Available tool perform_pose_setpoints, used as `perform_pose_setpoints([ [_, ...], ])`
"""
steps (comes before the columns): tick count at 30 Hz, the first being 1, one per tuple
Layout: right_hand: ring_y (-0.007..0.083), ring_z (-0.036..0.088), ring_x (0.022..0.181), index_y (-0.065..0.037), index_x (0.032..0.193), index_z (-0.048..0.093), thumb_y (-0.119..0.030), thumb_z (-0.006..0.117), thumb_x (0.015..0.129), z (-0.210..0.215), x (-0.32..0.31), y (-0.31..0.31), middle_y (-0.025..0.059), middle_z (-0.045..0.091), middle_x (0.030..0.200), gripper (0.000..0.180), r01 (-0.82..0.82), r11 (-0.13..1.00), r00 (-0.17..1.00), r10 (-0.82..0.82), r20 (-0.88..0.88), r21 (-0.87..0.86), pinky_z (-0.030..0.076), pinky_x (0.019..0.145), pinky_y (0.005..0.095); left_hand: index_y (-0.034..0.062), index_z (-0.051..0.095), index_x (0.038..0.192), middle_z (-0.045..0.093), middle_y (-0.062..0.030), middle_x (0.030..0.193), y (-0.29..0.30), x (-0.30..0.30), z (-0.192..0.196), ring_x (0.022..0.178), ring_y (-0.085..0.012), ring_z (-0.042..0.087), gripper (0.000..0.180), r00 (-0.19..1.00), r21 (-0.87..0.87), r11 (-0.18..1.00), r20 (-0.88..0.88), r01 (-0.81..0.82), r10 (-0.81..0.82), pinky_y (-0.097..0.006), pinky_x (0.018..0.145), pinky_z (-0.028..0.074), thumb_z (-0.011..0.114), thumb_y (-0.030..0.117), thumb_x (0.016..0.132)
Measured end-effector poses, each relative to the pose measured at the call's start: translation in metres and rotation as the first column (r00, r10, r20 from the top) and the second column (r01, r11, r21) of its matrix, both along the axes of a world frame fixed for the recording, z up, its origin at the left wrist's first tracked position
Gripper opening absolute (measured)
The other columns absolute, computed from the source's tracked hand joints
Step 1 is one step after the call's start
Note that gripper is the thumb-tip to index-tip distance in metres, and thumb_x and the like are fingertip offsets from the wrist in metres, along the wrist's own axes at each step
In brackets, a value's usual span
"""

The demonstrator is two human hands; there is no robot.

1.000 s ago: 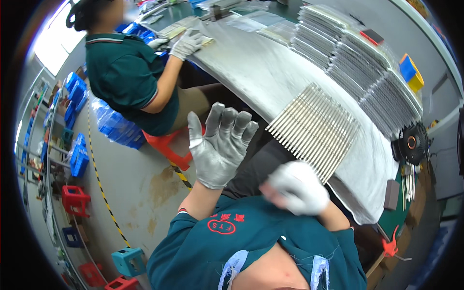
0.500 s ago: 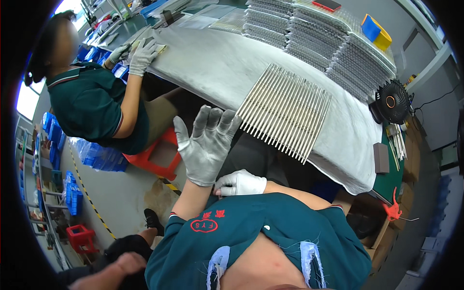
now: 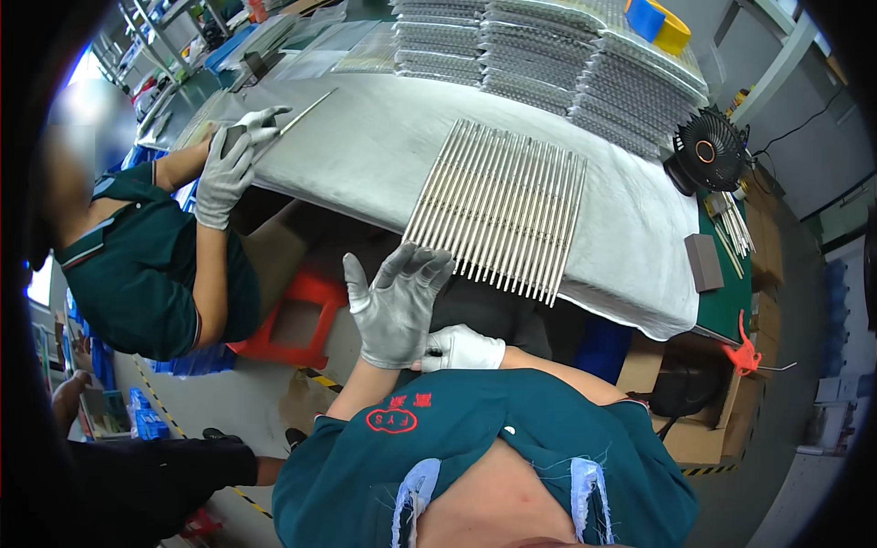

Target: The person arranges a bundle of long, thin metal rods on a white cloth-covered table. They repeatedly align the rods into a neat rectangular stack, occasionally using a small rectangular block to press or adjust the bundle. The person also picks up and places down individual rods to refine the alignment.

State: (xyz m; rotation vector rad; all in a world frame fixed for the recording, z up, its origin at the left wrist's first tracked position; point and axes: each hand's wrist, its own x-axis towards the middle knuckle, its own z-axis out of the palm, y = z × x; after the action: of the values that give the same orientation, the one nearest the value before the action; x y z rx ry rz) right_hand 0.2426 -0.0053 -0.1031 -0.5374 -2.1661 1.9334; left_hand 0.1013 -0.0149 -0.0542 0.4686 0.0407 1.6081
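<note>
Palm up and fingers spread, my left hand (image 3: 395, 315) is raised in a grey-white glove just off the table's near edge. Its fingertips are nearest the lower left corner of a row of slim silver metal rods (image 3: 502, 205), which lie side by side on the white cloth (image 3: 356, 128). My right hand (image 3: 464, 349), gloved in white, is low in front of my chest beside my left wrist. Its fingers are curled, and the tips are partly hidden behind that wrist, so what they hold, if anything, does not show.
Tall stacks of bubbled clear sheets (image 3: 530, 59) line the table's back, with a blue and yellow tape roll (image 3: 658, 26) on top. A black fan (image 3: 708, 151) and a grey-brown block (image 3: 703, 262) are right. A gloved co-worker (image 3: 146, 265) handles a rod at left, near a red stool (image 3: 297, 315).
My view has shifted, so the table and rods sit further left. My left hand has lowered a little, still open. The co-worker now has a rod and a dark block in hand.
</note>
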Motion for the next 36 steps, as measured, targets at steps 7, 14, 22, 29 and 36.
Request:
perform_pose_setpoints([
  [7, 0.0219, 0.068, 0.083, -0.002, 0.1, 0.067, -0.029, 0.062, 0.088, -0.01, 0.003, 0.003, 0.0146, 0.069, 0.088, 0.029, -0.048, 0.994, 0.999, 0.047, -0.006, -0.095, 0.052, 0.077, 0.0322, -0.0067, 0.062, 0.112, 0.062, -0.0186, 0.118, -0.009, 0.008, -0.009, 0.117, -0.0334, 0.053, 0.078, 0.963, -0.012, 0.982, -0.201, -0.188, 0.181, -0.048, 0.11, 0.031, 0.031, 0.062, 0.095],
  [14, 0.0172, 0.066, 0.079, -0.001, 0.094, 0.065, -0.022, 0.06, 0.092, -0.018, -0.015, 0.005, 0.0097, 0.068, 0.083, 0.022, -0.258, 0.96, 0.963, 0.265, -0.057, 0.107, 0.051, 0.075, 0.0319, 0.0026, 0.059, 0.124, 0.057, -0.0132, 0.129, -0.032, -0.029, 0.008, 0.13, -0.0376, 0.043, 0.07, -0.327, 0.569, 0.706, -0.822, -0.422, 0.466, -0.049, 0.113, 0.021, 0.025, 0.058, 0.098],
  [22, 0.0179, 0.063, 0.101, 0.003, 0.12, 0.056, -0.026, 0.055, 0.097, -0.035, 0.03, 0.019, 0.0116, 0.067, 0.107, 0.037, -0.149, 0.784, 0.988, 0.097, -0.117, -0.603, 0.049, 0.092, 0.0327, 0.0085, 0.055, 0.13, 0.058, -0.0123, 0.126, -0.041, -0.063, 0.015, 0.129, -0.0397, 0.044, 0.053, -0.681, 0.713, 0.64, -0.622, -0.287, 0.388, -0.052, 0.109, 0.028, 0.037, 0.048, 0.098],
  [29, 0.0184, 0.053, 0.121, 0.001, 0.132, 0.05, -0.027, 0.048, 0.1, 0.032, 0.113, 0.039, 0.0108, 0.06, 0.127, 0.043, -0.048, 0.835, 0.996, 0.082, 0.037, -0.548, 0.038, 0.105, 0.0298, 0.0082, 0.053, 0.13, 0.057, -0.0137, 0.127, 0.016, -0.053, 0.02, 0.125, -0.0434, 0.045, 0.048, -0.673, 0.721, 0.676, -0.577, -0.153, 0.463, -0.055, 0.105, 0.031, 0.051, 0.041, 0.094],
  [36, 0.02, 0.06, 0.111, 0.005, 0.118, 0.06, -0.033, 0.055, 0.096, 0.135, 0.164, 0.09, 0.0144, 0.068, 0.109, 0.044, 0.468, 0.884, 0.882, -0.468, -0.059, -0.019, 0.044, 0.098, 0.0337, 0.0084, 0.04, 0.14, 0.054, -0.0176, 0.129, 0.105, -0.036, 0.076, 0.129, -0.0451, 0.04, 0.089, -0.684, 0.747, 0.659, -0.436, 0.088, 0.585, -0.058, 0.106, 0.03, 0.061, 0.066, 0.074],
])
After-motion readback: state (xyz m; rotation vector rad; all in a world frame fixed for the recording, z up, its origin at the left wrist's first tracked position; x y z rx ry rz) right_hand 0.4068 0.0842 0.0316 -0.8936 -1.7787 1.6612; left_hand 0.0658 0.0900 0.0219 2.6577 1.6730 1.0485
